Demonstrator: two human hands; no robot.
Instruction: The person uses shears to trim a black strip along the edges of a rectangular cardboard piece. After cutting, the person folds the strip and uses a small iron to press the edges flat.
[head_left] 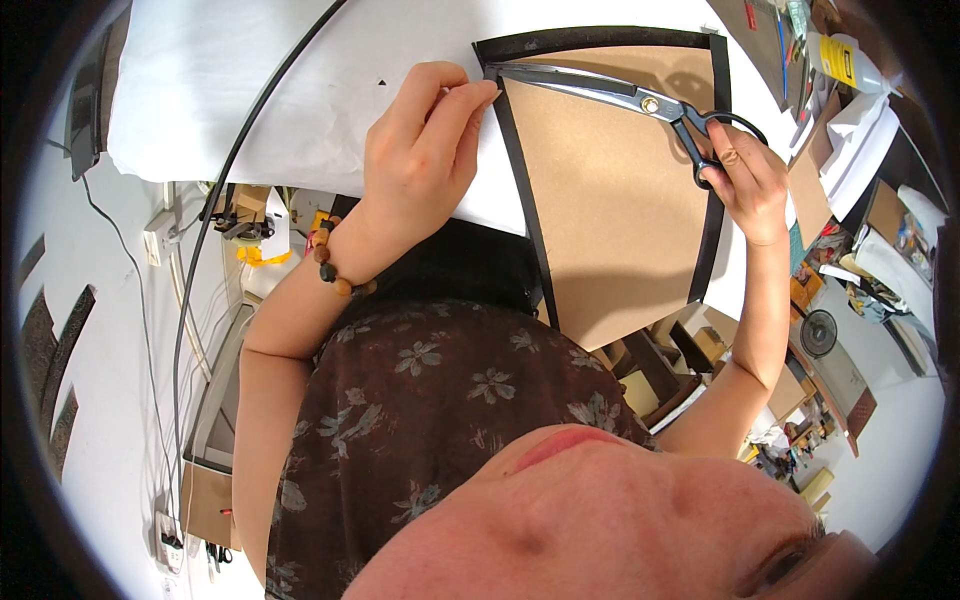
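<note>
My right hand (745,180) grips a pair of large scissors (600,88) by its black handles. The long metal blades point left across the top of a brown board (620,190), and their tips reach its upper left corner. Black strips (524,195) edge the board along its top, left and right sides. Beside the blade tips, my left hand (425,145) is closed in a pinch just outside that corner. Whatever lies between its fingertips is too small to make out. A beaded bracelet (322,255) circles my left wrist.
White sheeting (250,110) covers the table, with a tiny dark scrap on it. A black cable (232,160) arcs past on the left. At the upper right a bottle with a yellow label (840,62) stands near tools and white paper (862,145). A round fan (818,332) is farther right.
</note>
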